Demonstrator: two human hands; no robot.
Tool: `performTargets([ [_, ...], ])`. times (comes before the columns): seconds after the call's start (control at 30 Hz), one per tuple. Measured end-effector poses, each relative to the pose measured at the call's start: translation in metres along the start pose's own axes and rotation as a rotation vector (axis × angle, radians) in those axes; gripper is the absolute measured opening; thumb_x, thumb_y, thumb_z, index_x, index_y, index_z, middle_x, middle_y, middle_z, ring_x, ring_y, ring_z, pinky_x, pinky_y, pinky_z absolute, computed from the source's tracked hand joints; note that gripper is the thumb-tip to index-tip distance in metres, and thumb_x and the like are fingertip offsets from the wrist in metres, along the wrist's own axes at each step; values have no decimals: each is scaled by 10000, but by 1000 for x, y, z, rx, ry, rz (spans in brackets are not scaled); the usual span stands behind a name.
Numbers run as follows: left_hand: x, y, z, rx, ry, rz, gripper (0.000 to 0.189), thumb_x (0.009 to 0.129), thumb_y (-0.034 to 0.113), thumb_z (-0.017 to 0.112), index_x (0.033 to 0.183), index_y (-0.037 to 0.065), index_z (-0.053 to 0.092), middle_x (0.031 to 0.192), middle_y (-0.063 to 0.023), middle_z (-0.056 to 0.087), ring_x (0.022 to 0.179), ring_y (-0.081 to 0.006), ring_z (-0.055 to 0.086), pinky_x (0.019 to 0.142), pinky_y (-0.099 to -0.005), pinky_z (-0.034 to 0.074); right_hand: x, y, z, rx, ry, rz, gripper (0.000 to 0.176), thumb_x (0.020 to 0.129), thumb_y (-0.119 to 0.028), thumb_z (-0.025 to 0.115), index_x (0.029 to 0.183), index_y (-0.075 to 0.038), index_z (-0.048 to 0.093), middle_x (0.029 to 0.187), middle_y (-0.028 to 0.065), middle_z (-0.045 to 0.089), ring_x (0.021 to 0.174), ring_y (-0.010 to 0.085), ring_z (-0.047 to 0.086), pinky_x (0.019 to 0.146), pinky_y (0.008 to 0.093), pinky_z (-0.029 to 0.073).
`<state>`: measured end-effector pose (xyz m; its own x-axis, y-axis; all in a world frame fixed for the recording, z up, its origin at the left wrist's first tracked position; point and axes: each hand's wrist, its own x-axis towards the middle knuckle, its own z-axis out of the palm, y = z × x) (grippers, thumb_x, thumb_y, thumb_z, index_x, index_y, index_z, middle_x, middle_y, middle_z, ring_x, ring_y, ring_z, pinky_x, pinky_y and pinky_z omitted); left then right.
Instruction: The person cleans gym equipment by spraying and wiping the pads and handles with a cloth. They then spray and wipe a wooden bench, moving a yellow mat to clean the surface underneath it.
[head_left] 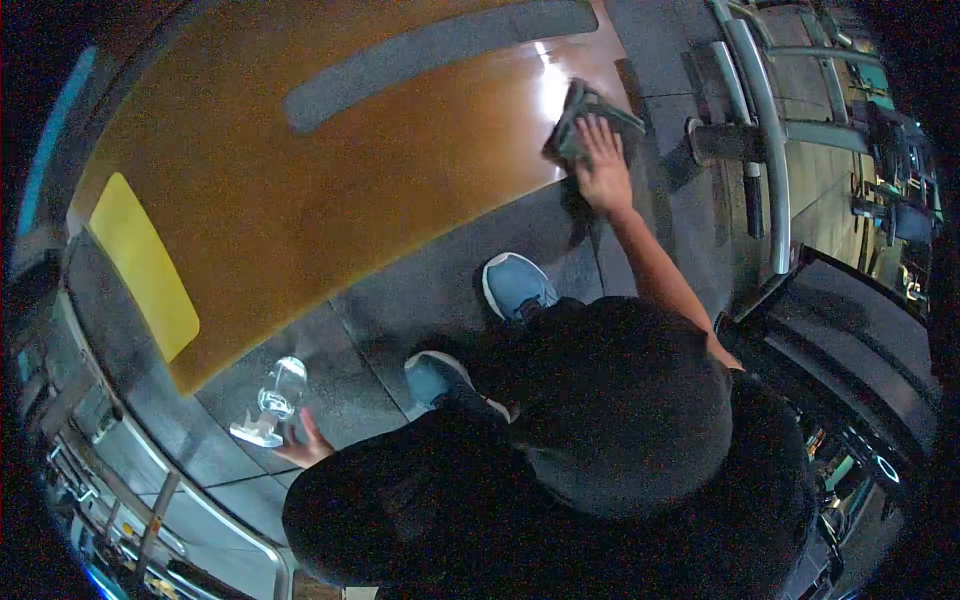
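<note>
My right hand (pixel 603 168) lies flat on top of a folded dark cloth (pixel 568 128), fingers stretched out. The cloth rests against the orange-brown panel (pixel 420 150) near its right end, beside a bright glare. Low on the left, my left hand (pixel 305 445) is at a clear, shiny bottle (pixel 280 392), its thumb raised and its other fingers partly hidden. The bottle is tilted over the grey floor, and the fingers seem to be closed around its lower part.
A yellow patch (pixel 145 265) and a grey curved strip (pixel 440 55) mark the panel. Blue shoes (pixel 518 285) stand on dark floor tiles (pixel 350 350). Metal rails (pixel 770 150) rise at the right, beside a black machine (pixel 850 340). A curved metal frame (pixel 130 420) runs along the left.
</note>
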<state>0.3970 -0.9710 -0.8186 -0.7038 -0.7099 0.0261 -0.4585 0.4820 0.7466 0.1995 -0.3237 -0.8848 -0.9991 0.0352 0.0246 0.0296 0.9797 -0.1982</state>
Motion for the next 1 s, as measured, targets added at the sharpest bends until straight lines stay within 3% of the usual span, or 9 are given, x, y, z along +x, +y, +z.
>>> performTargets([
  [0.07,34,31,11,-173,-141,253,524,961,209,742,1384,-22,536,1468,-200,514,1273,-274,560,1001,-393,498,-7,7,6,2,42,30,821,881,-204,622,1626,-144,283,1692,136,250,1572,353,187,1269,543,154],
  [0.3,76,119,52,-226,-432,221,496,1002,164,680,1433,-10,508,1232,-108,649,1089,-188,639,967,-338,503,-11,11,15,-4,117,124,814,900,-219,610,1634,-146,264,1693,143,243,1574,360,174,1269,550,147],
  [0.37,70,183,66,-310,-785,301,476,998,174,694,1410,4,528,1084,-35,676,956,-122,640,889,-295,509,-19,7,8,4,108,120,816,899,-216,612,1633,-144,265,1691,145,248,1573,362,176,1269,551,150],
  [0.43,61,250,101,-226,-1025,133,473,973,193,736,1384,46,554,1064,-7,675,908,-100,629,808,-280,515,-17,-1,0,28,97,134,851,884,-188,634,1639,-146,245,1695,152,229,1571,373,175,1266,554,154],
  [0.5,49,308,143,-187,-1295,243,520,983,255,711,1428,51,538,1100,-27,677,974,-137,653,874,-305,533,-19,-3,9,33,104,147,873,875,-169,645,1642,-141,228,1698,158,214,1570,381,171,1266,557,156],
  [0.63,13,376,246,43,-1321,796,502,947,352,694,1308,14,608,1127,-159,711,986,-276,709,875,-380,549,-24,-7,24,24,105,191,937,852,-140,671,1649,-122,181,1706,170,174,1571,400,153,1262,567,155],
  [0.67,2,390,262,37,-1325,800,502,947,352,694,1308,14,608,1127,-159,711,986,-276,709,875,-380,549,-25,-9,20,38,95,184,947,845,-146,676,1648,-110,176,1703,175,181,1572,399,149,1260,573,155],
  [0.73,-19,414,290,23,-1306,796,454,881,372,659,1086,-31,630,1007,-308,697,948,-493,675,829,-534,535,-26,-13,14,84,92,189,926,849,-122,650,1649,-119,184,1704,176,177,1576,395,136,1265,564,144],
  [1.0,-57,435,368,-35,-1334,872,403,834,318,642,918,-76,659,938,-325,689,911,-493,678,835,-546,533,-23,-14,11,44,2,211,967,837,-166,690,1646,-96,163,1707,178,150,1580,393,110,1267,566,142],
])
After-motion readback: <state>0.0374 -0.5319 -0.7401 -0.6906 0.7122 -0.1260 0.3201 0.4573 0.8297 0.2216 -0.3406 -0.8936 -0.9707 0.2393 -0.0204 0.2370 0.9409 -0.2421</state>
